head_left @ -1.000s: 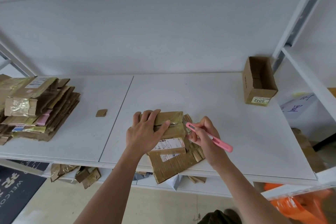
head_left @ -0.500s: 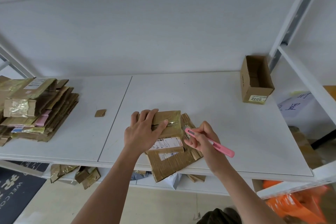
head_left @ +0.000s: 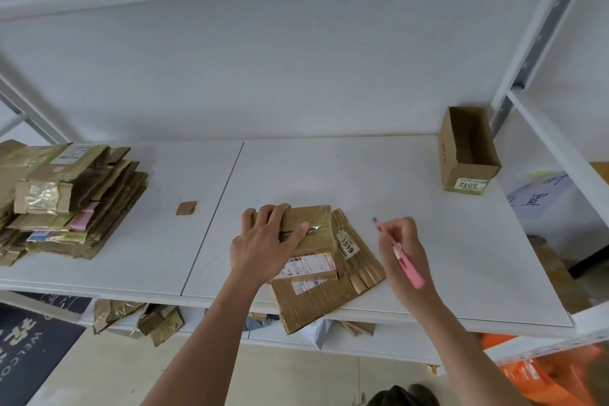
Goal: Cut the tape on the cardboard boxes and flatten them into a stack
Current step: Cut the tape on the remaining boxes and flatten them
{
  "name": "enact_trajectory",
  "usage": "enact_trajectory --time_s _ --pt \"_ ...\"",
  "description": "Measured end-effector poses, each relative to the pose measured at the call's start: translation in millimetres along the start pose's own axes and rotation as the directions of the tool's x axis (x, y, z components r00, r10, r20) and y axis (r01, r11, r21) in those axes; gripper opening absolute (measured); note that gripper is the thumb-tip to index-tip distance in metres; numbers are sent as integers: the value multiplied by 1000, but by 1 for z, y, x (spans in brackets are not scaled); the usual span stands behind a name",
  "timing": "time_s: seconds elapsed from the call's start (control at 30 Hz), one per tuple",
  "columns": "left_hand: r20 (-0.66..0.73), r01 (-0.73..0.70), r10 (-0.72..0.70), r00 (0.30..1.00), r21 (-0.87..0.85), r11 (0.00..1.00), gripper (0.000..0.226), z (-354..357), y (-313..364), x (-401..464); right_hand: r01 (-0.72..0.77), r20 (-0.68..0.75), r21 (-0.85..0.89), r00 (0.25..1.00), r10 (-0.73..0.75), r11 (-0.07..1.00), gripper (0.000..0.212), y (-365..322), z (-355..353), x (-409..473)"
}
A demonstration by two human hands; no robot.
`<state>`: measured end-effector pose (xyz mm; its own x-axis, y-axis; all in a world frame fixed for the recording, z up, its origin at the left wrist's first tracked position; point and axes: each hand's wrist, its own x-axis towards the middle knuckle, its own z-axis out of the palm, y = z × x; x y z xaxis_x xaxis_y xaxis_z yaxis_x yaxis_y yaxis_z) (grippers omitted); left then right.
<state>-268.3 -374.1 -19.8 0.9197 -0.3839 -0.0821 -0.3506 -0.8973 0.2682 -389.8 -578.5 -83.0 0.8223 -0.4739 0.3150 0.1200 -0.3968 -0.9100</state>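
A small taped cardboard box (head_left: 313,234) lies on flattened cardboard (head_left: 316,300) at the front edge of the white shelf (head_left: 362,181). My left hand (head_left: 263,244) lies over the box's left part, fingers curled over its far edge and thumb across the shiny tape on top. My right hand (head_left: 402,250) holds a pink cutter (head_left: 403,257) like a pen, to the right of the box and clear of it, blade tip pointing up-left. A tall stack of flattened boxes (head_left: 66,201) sits at the far left.
An open empty box (head_left: 466,152) with label 6042 stands at the back right. A small cardboard scrap (head_left: 186,208) lies left of centre. Crumpled cardboard and tape (head_left: 138,316) lie on the lower shelf. A shelf upright (head_left: 540,30) rises at right.
My right hand with the pink cutter has drawn away from the box's right side, moving right and slightly back. My left hand stays on the box.
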Motion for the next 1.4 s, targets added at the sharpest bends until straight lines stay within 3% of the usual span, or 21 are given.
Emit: enact_trajectory --time_s 0.07,0.13,0.3,0.37,0.43,0.5,0.57,0.63,0.7,0.77,0.87,1.0,1.2,1.4 --pt "3 5 -5 1000 -4 1000 59 -1 0 -1 45 16 -403 999 -42 914 7 31 -5 7" --pt "11 10 -10 1000 -20 1000 58 -2 1 0 17 66 -667 997 37 745 20 61 -13 11" --pt "57 53 -46 997 -125 991 59 -4 -1 -1 -140 81 -819 932 354 556 45 78 -24 21" --pt "80 82 -68 995 -194 978 61 -6 -3 -1 -127 76 -860 926 369 495 51 70 -19 27" --pt "91 112 -88 992 -304 946 66 -10 -7 -1 -115 67 -761 965 255 638 46 49 -9 32" --pt "79 146 -123 989 -436 888 76 -14 -12 1 -107 109 -458 978 176 883 40 9 4 39" --pt "100 214 -191 976 -549 808 87 -19 -15 2 -207 318 -189 912 259 960 45 -40 18 44" --pt "172 316 -270 947 -632 707 95 -24 -15 0 -236 503 -139 820 274 962 51 -65 33 44" --pt "235 387 -317 919 -690 612 90 -27 -15 -3 -132 542 -198 811 220 971 55 -70 44 44" --pt "208 353 -304 930 -741 571 80 -31 -14 -5 -62 503 -230 847 173 971 58 -70 48 47" --pt "58 199 -253 966 -793 576 80 -41 -16 -5 -7 425 -198 901 92 980 66 -75 47 56" --pt "-23 48 -147 989 -887 460 79 -45 -13 -2 113 258 -177 964 -65 978 66 -77 43 65" --pt "-4 146 -240 971 -783 604 80 9 -16 -10 110 356 -353 934 25 929 58 -41 51 46" --pt "-21 166 -279 960 -759 629 86 30 -29 -13 258 445 -439 895 -41 861 59 -33 55 40"
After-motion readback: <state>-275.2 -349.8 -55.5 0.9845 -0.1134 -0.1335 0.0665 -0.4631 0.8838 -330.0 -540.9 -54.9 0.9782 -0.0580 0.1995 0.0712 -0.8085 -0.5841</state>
